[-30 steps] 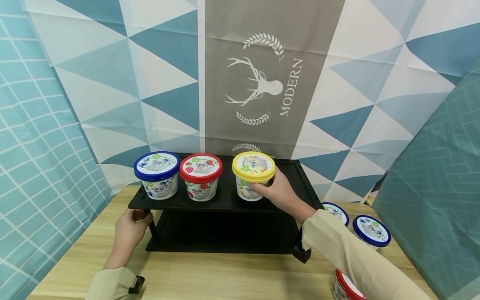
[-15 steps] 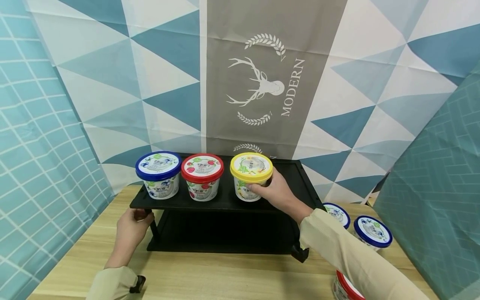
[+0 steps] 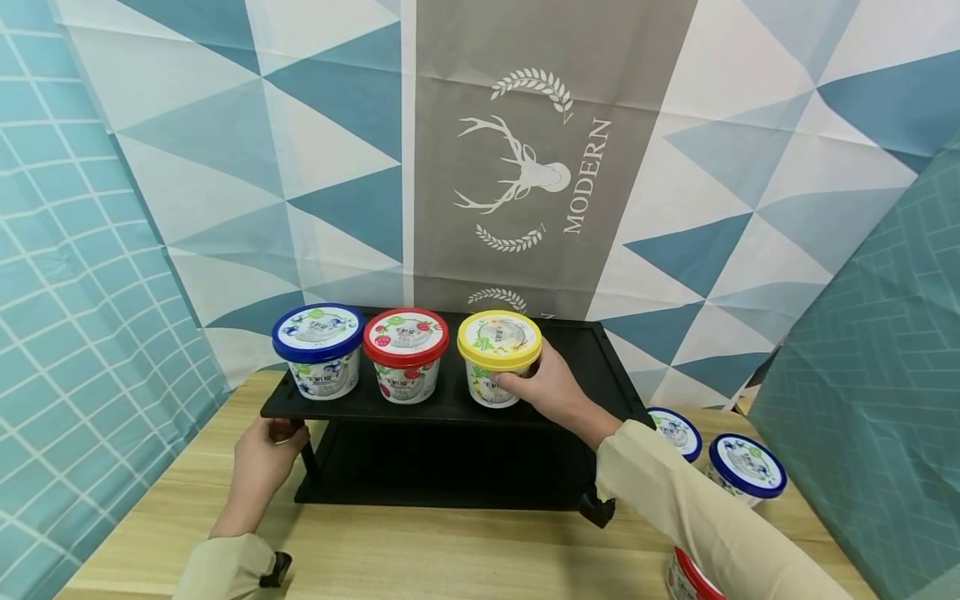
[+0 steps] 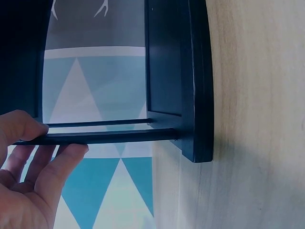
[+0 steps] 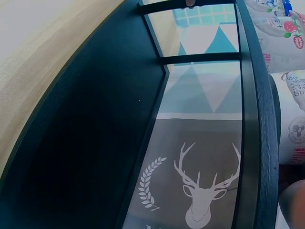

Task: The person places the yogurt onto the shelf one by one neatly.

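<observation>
A two-tier black rack (image 3: 450, 408) stands on the wooden table. My left hand (image 3: 258, 467) holds its front left post; in the left wrist view, thumb and fingers pinch the post (image 4: 114, 137) from both sides. On the top shelf, my right hand (image 3: 551, 387) grips a yellow-lidded paper tub (image 3: 499, 358) from its right side, thumb across the front. Left of that tub, with a gap between, sits a red-lidded tub (image 3: 407, 354) with strawberry prints. A blue-lidded tub (image 3: 318, 350) stands beside it at the shelf's left end.
Right of the rack, two blue-lidded tubs (image 3: 746, 465) stand on the table (image 3: 420, 554). A red-lidded tub (image 3: 688, 575) is partly hidden behind my right sleeve. A patterned cloth backdrop (image 3: 337, 167) hangs behind the rack, with blue-green sheets at both sides.
The yellow-lidded tub in my right hand has shifted slightly left and toward the shelf's front, narrowing the gap to the red-lidded tub. My left hand keeps its hold on the post.
</observation>
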Tool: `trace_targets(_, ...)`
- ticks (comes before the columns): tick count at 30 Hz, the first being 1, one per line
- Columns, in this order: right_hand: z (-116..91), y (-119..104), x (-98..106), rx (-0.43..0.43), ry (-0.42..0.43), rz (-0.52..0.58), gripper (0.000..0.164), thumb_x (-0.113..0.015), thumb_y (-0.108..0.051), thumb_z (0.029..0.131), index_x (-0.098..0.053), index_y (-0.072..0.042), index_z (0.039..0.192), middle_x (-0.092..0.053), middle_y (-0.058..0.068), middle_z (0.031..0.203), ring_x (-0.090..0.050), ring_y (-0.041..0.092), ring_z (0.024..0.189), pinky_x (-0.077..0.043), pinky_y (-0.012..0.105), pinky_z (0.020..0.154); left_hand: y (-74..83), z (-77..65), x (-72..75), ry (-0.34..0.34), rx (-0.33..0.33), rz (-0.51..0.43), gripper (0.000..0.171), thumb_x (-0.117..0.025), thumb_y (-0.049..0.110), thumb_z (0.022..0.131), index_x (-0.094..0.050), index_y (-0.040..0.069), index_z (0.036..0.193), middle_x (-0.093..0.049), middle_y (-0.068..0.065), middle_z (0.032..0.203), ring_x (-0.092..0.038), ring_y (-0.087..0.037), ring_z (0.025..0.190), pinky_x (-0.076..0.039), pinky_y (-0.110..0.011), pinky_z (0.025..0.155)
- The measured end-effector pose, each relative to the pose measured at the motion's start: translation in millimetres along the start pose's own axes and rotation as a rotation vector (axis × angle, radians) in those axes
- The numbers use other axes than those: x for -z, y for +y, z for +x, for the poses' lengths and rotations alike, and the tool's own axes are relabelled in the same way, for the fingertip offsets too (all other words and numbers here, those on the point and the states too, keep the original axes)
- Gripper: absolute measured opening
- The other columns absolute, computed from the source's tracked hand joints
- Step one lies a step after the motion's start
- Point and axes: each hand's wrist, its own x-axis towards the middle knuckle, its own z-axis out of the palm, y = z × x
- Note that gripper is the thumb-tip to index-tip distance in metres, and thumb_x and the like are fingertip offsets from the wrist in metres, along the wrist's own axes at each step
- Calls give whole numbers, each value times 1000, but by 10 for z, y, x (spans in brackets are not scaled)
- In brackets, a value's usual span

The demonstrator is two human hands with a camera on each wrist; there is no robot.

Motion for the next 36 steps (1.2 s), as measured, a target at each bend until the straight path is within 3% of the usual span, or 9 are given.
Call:
trace_targets(22, 38, 73, -60, 5, 2, 18, 63, -68, -27, 75, -34, -18, 127, -49, 4, 120, -51, 21, 108, -44, 41, 88, -3, 5, -6, 6, 1, -3, 20, -58, 12, 79, -55, 1, 95, -61, -20, 91, -58, -32, 88, -43, -27, 61)
trace_targets(36, 54, 91, -64, -56, -18, 41, 63, -69, -31, 74, -35, -21, 126, -49, 1, 120, -50, 19, 110, -43, 41, 90, 2, 2, -7, 18, 0, -1, 20, -60, 11, 79, -54, 1, 96, -61, -20, 90, -57, -30, 86, -42, -26, 59)
